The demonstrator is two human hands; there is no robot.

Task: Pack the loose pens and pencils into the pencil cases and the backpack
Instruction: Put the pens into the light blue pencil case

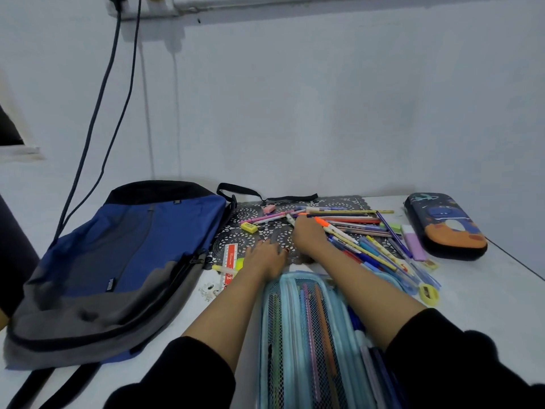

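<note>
A pile of loose pens and pencils (354,228) lies on a dark lace mat (253,240) at the middle back of the table. My right hand (309,236) reaches into the left end of the pile, its fingers curled down around a white pen (290,219) that sticks out past the fingertips. My left hand (265,258) lies flat on the mat, just beyond the far end of an open light-blue mesh pencil case (298,335) that holds several pens. A blue and grey backpack (124,261) lies flat on the left. At the right stands a shut dark space-print pencil case (445,225).
A yellow eraser (249,227), a pink eraser (269,208), a red ruler (229,258) and a yellow highlighter (227,269) lie left of my hands. A lilac eraser (413,242) and a yellow sharpener (429,294) sit on the right. The wall is close behind, and cables (97,119) hang at the left.
</note>
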